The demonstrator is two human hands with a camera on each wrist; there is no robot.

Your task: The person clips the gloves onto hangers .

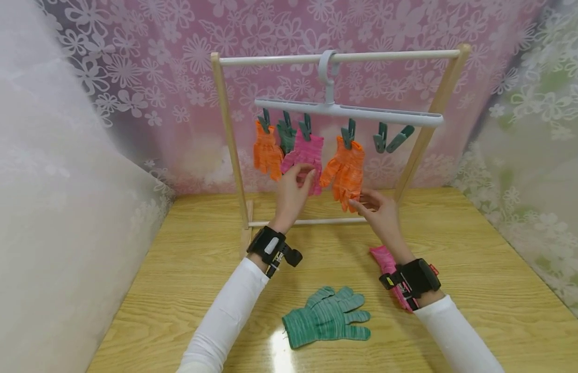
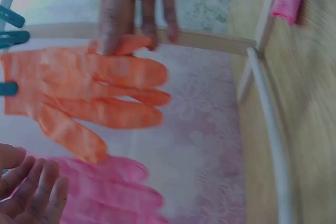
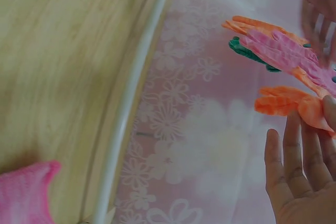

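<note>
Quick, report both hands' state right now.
Left hand: open, fingers loosely curled, holding nothing, by the hanging pink glove.
Right hand: closed, pinching a finger of the nearer orange glove.

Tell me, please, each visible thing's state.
Hanger: hooked on rail.
Left orange glove: clipped, hanging.
Hanging green glove: clipped, partly hidden.
Hanging pink glove: clipped.
Right orange glove: clipped, pinched by right hand.
Two rightmost clips: holding nothing.
Lower green glove: flat on table.
Lower pink glove: on table, partly hidden.
Left hand: fingers relaxed.
</note>
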